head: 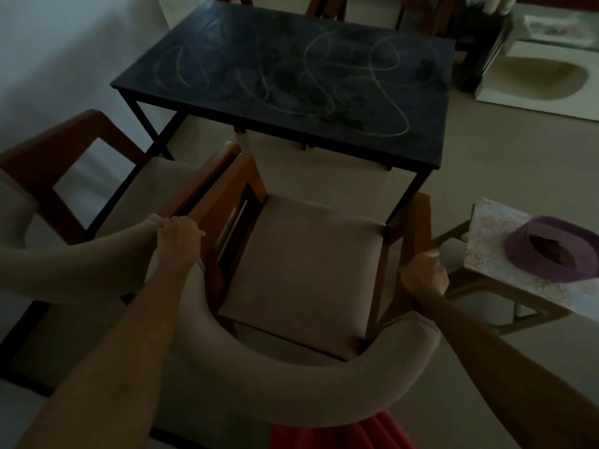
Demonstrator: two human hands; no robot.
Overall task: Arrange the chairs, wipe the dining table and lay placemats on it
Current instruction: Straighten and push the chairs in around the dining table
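Observation:
A wooden armchair (pixel 304 270) with a beige seat cushion and curved padded back stands right in front of me, facing the dining table. My left hand (pixel 180 236) grips its left armrest. My right hand (pixel 423 275) grips its right armrest. The dark dining table (pixel 291 82) stands just beyond the chair, its top marked with pale scribbled lines and smudges. A second matching armchair (pixel 97 186) stands to the left, its armrest touching the one I hold.
A small side table (pixel 518 270) with a patterned top and a purple round object (pixel 554 251) stands to the right. More chairs (pixel 324 8) stand behind the dining table. A white wall is on the left, a pale rug (pixel 534 79) at the far right.

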